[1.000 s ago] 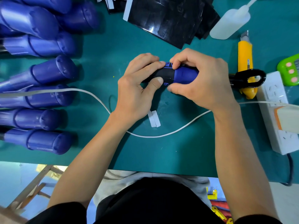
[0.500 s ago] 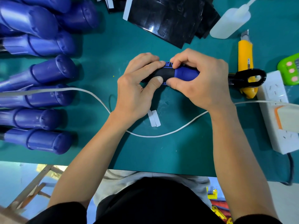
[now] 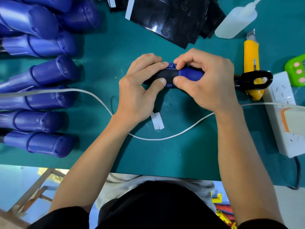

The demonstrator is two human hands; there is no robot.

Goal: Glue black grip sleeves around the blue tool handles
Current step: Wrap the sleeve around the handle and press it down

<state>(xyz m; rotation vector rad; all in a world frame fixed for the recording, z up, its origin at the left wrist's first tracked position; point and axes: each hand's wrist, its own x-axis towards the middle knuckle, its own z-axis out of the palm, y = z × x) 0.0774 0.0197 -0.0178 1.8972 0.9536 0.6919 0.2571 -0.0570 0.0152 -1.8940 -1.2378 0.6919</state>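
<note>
A blue tool handle (image 3: 189,74) lies across the middle of the green mat, held by both hands. A black grip sleeve (image 3: 166,74) with blue lettering is wrapped around its left part. My left hand (image 3: 140,90) grips the sleeved end, thumb in front and fingers over the top. My right hand (image 3: 208,80) grips the bare blue part, its thumb and index finger pinching at the sleeve's edge. A stack of loose black sleeves (image 3: 170,17) lies at the top middle. The handle's right end is hidden under my right hand.
Several blue handles (image 3: 46,75) lie in rows at the left. A white glue bottle (image 3: 236,22), a yellow utility knife (image 3: 250,63) and black scissors (image 3: 254,80) sit at the right, next to a white power strip (image 3: 283,113). A white cable (image 3: 92,95) and white backing strips (image 3: 157,120) cross the mat.
My right thumb has slid slightly left toward the sleeve's edge. Both hands otherwise stay in place on the handle.
</note>
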